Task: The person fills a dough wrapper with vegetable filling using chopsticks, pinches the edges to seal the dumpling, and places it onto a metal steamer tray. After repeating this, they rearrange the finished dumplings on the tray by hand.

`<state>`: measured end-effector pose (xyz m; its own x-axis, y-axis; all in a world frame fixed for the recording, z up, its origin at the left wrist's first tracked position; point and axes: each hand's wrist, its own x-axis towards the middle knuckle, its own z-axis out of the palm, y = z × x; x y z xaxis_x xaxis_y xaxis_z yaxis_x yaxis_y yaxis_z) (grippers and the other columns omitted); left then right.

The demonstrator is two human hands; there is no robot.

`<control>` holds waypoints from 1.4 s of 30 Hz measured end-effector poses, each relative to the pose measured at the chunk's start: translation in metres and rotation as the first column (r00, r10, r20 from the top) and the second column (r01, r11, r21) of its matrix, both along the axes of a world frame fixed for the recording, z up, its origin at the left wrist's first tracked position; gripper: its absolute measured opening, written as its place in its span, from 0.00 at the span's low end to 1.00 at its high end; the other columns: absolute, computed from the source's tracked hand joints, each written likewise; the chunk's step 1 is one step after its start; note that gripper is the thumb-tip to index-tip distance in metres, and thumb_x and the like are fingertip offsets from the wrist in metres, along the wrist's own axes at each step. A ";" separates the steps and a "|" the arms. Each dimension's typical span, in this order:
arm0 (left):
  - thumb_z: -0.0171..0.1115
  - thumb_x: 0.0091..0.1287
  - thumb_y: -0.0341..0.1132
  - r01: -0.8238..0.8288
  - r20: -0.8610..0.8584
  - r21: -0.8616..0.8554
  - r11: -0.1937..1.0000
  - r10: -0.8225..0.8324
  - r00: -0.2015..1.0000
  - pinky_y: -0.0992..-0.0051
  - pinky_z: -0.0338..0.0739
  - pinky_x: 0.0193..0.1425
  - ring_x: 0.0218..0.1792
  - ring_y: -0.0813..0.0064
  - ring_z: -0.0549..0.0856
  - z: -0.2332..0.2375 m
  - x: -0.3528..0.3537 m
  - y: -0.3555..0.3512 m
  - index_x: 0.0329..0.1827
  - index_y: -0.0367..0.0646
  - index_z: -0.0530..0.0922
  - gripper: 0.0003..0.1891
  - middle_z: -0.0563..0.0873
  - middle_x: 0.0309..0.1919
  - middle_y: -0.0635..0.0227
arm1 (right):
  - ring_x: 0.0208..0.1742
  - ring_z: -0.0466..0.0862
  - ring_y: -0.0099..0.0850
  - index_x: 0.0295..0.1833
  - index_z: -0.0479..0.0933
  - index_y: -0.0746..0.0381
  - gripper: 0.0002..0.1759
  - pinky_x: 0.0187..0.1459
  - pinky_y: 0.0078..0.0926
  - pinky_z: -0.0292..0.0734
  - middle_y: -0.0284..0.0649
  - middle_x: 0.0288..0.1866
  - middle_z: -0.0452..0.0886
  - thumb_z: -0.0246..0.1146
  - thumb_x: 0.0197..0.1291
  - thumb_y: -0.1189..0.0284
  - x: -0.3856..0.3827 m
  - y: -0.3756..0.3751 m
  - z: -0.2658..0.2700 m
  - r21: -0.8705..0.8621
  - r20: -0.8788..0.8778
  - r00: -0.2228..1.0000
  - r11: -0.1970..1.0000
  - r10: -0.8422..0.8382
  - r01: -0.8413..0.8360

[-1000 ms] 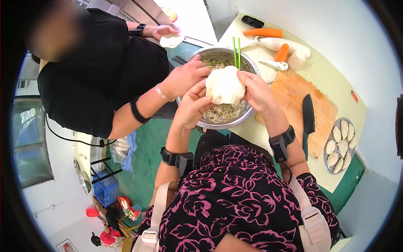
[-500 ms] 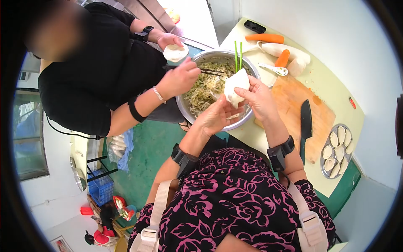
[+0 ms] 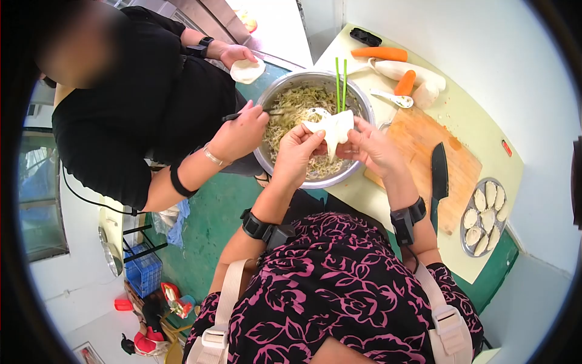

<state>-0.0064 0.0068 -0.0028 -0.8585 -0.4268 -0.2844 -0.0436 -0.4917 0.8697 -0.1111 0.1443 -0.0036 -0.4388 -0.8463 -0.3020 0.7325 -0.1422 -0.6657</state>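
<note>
Between my two hands hangs a white dumpling wrapper (image 3: 335, 130), stretched over the near part of a big metal bowl (image 3: 265, 162). My left hand (image 3: 296, 151) pinches its left edge between thumb and fingers. On the right edge, my right hand (image 3: 372, 147) grips it the same way. The bowl holds a shredded greenish filling (image 3: 285, 116), with a pair of green chopsticks (image 3: 341, 85) standing in it. Across the bowl, a co-worker's hand (image 3: 241, 134) holds dark chopsticks (image 3: 257, 113) over the filling, and their other hand carries a round wrapper (image 3: 247, 71).
Right of the bowl lies a wooden cutting board (image 3: 418, 155) with a black knife (image 3: 440, 173) on its edge. A round tray (image 3: 468, 213) of finished dumplings stands beyond. Carrots (image 3: 388, 54), a white radish (image 3: 418, 74) and a spoon (image 3: 394, 98) lie at the back.
My left hand has moved up to the wrapper's left edge, and the wrapper is now pulled wide between both hands. The co-worker's chopsticks hand and held wrapper have shifted left.
</note>
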 end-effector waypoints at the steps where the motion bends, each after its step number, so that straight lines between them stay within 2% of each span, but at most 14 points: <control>1: 0.58 0.59 0.29 0.003 -0.002 -0.059 0.998 -0.003 1.000 0.85 0.73 0.32 0.26 0.85 0.78 0.002 -0.001 0.001 0.34 0.39 0.75 0.04 0.81 0.27 0.71 | 0.41 0.78 0.22 0.57 0.62 0.63 0.27 0.43 0.20 0.74 0.36 0.42 0.77 0.63 0.52 0.73 0.003 0.000 -0.007 -0.023 0.051 0.998 0.999 0.023 -0.022; 6: 0.58 0.57 0.25 0.084 0.052 -0.317 0.945 -0.071 0.996 0.84 0.74 0.33 0.27 0.85 0.78 -0.003 -0.002 0.004 0.34 0.38 0.75 0.03 0.81 0.27 0.70 | 0.34 0.77 0.19 0.57 0.61 0.62 0.28 0.34 0.16 0.74 0.34 0.38 0.77 0.64 0.51 0.73 0.011 -0.006 -0.023 0.006 -0.036 0.996 0.997 -0.077 0.077; 9: 0.57 0.57 0.25 0.067 0.047 -0.238 0.969 -0.057 0.997 0.84 0.74 0.33 0.28 0.84 0.79 0.000 -0.003 0.005 0.34 0.38 0.75 0.03 0.81 0.28 0.70 | 0.29 0.77 0.17 0.58 0.60 0.62 0.29 0.29 0.13 0.73 0.33 0.35 0.77 0.64 0.51 0.74 0.006 -0.002 -0.023 0.040 -0.072 0.994 0.996 -0.080 0.083; 12: 0.57 0.60 0.30 0.065 0.027 -0.109 0.992 -0.062 0.998 0.81 0.74 0.36 0.30 0.82 0.79 0.005 -0.004 0.009 0.34 0.39 0.75 0.04 0.81 0.29 0.71 | 0.25 0.76 0.16 0.59 0.59 0.63 0.30 0.27 0.12 0.73 0.32 0.33 0.77 0.64 0.51 0.75 0.004 0.000 -0.017 0.045 -0.079 0.993 0.994 -0.091 0.095; 14: 0.56 0.62 0.37 0.112 0.031 0.157 0.981 -0.119 0.992 0.77 0.73 0.42 0.35 0.81 0.79 -0.002 0.000 0.008 0.40 0.41 0.74 0.10 0.80 0.34 0.71 | 0.24 0.76 0.17 0.60 0.58 0.63 0.31 0.27 0.12 0.73 0.33 0.32 0.77 0.64 0.51 0.76 0.003 0.000 -0.015 0.014 -0.044 0.990 0.991 -0.135 0.136; 19: 0.50 0.61 0.57 0.226 0.029 0.674 0.703 -0.331 0.943 0.70 0.71 0.49 0.42 0.77 0.77 -0.011 -0.007 0.013 0.46 0.42 0.73 0.25 0.78 0.39 0.69 | 0.25 0.77 0.18 0.61 0.56 0.64 0.33 0.27 0.12 0.74 0.34 0.32 0.77 0.63 0.51 0.76 0.000 0.001 -0.017 -0.026 -0.054 0.991 0.992 -0.126 0.125; 20: 0.50 0.63 0.53 0.251 -0.090 0.756 0.604 -0.285 0.954 0.71 0.73 0.48 0.45 0.75 0.77 -0.023 -0.008 0.010 0.49 0.41 0.71 0.24 0.78 0.41 0.66 | 0.25 0.77 0.18 0.62 0.55 0.64 0.33 0.27 0.13 0.74 0.34 0.32 0.77 0.62 0.51 0.76 0.001 0.001 -0.018 -0.021 -0.060 0.991 0.993 -0.115 0.114; 23: 0.53 0.64 0.41 -0.008 0.020 0.636 0.771 -0.006 1.000 0.72 0.75 0.48 0.46 0.73 0.78 -0.027 -0.017 0.016 0.50 0.38 0.69 0.18 0.77 0.43 0.63 | 0.26 0.78 0.19 0.63 0.54 0.65 0.34 0.27 0.13 0.74 0.35 0.33 0.77 0.62 0.52 0.76 0.004 0.004 -0.014 0.027 -0.087 0.990 0.993 -0.114 0.117; 26: 0.56 0.61 0.29 -0.164 0.059 0.651 0.742 0.165 0.984 0.78 0.75 0.43 0.38 0.79 0.78 -0.032 -0.022 0.014 0.44 0.41 0.69 0.10 0.78 0.37 0.68 | 0.26 0.78 0.20 0.63 0.52 0.65 0.35 0.27 0.13 0.73 0.36 0.33 0.77 0.62 0.52 0.76 0.002 0.006 -0.017 0.074 -0.091 0.986 0.986 -0.142 0.149; 29: 0.55 0.60 0.24 -0.116 0.019 0.753 0.648 0.155 0.988 0.78 0.76 0.42 0.38 0.79 0.79 -0.032 -0.022 0.008 0.43 0.43 0.68 0.10 0.77 0.35 0.69 | 0.27 0.79 0.21 0.64 0.51 0.65 0.36 0.27 0.13 0.73 0.37 0.33 0.77 0.61 0.53 0.76 0.004 0.008 -0.014 0.108 -0.147 0.978 0.980 -0.148 0.164; 32: 0.52 0.61 0.24 -0.156 0.049 0.624 0.766 0.160 0.986 0.71 0.76 0.45 0.40 0.76 0.79 -0.012 -0.023 0.011 0.45 0.42 0.66 0.10 0.77 0.38 0.69 | 0.30 0.78 0.23 0.64 0.53 0.63 0.36 0.28 0.15 0.73 0.38 0.39 0.76 0.62 0.51 0.77 0.009 0.012 -0.013 0.091 -0.325 0.920 0.962 -0.217 0.259; 35: 0.49 0.63 0.25 -0.111 0.027 0.576 0.810 0.116 0.993 0.64 0.75 0.48 0.41 0.74 0.78 0.009 -0.023 0.010 0.46 0.42 0.65 0.10 0.77 0.40 0.68 | 0.35 0.77 0.25 0.59 0.64 0.58 0.31 0.30 0.18 0.72 0.37 0.42 0.73 0.63 0.47 0.80 0.010 0.018 -0.029 -0.042 -0.893 0.396 0.915 -0.215 0.402; 38: 0.47 0.64 0.26 -0.050 -0.028 0.610 0.791 0.084 0.996 0.60 0.73 0.51 0.46 0.71 0.77 -0.001 -0.021 0.004 0.48 0.42 0.65 0.11 0.76 0.44 0.66 | 0.38 0.74 0.27 0.48 0.75 0.54 0.23 0.32 0.20 0.72 0.35 0.42 0.71 0.65 0.41 0.80 0.010 0.017 -0.025 -0.155 -0.983 0.053 0.941 -0.178 0.301; 42: 0.48 0.63 0.25 -0.048 -0.027 0.650 0.759 0.086 0.996 0.61 0.72 0.52 0.50 0.70 0.76 -0.015 -0.020 0.001 0.49 0.43 0.64 0.12 0.76 0.47 0.64 | 0.38 0.74 0.31 0.37 0.79 0.55 0.15 0.34 0.24 0.72 0.36 0.39 0.71 0.68 0.38 0.77 0.010 0.017 -0.014 -0.102 -0.990 -0.120 0.954 -0.070 0.282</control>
<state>-0.0264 0.0077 -0.0177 -0.8563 -0.2136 -0.4702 0.0461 -0.9385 0.3422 -0.1011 0.1611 -0.0176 -0.4732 -0.6886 0.5494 -0.7618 0.0066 -0.6478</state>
